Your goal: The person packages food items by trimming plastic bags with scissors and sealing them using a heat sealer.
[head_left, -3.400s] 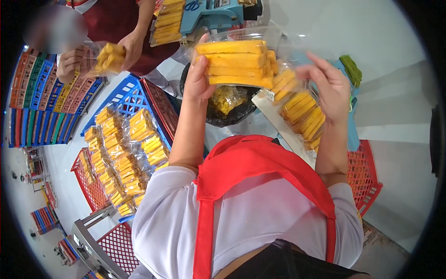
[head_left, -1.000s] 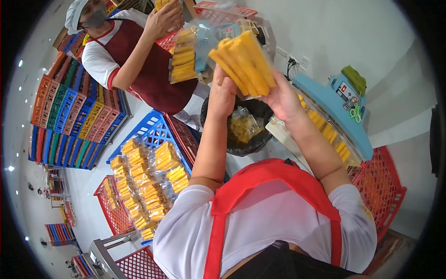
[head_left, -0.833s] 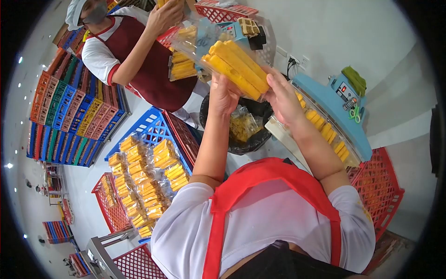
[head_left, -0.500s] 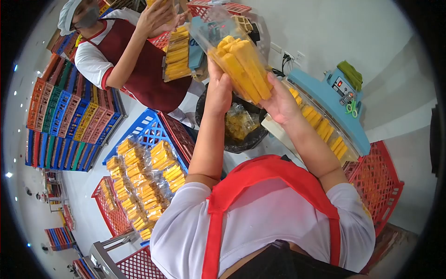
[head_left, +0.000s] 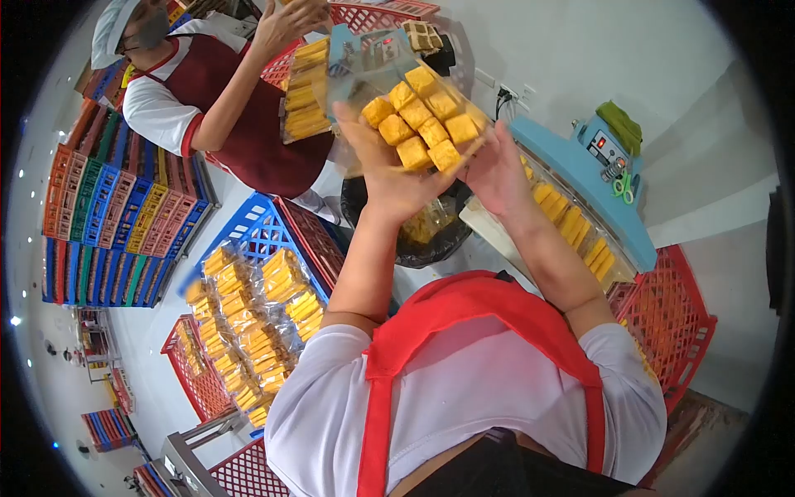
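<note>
Left hand [head_left: 385, 170]: spread, holding clear bag [head_left: 421, 120] near bin [head_left: 431, 253]
Right hand [head_left: 501, 178]: holding clear bag's edge
Blue sealer [head_left: 584, 190]: right of bin

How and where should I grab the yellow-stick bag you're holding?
Probably the fat, stick-filled part of the bag, from both sides, as the left hand and right hand do: the sticks bunch into a chunky block, while the clear plastic beyond looks thin and loose.

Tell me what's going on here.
The left hand and right hand hold up a clear pack of yellow sticks, square ends facing the camera. A co-worker stands ahead-left, hands raised. Filled packs lie at the blue crate; others line the light-blue machine at right.
</note>
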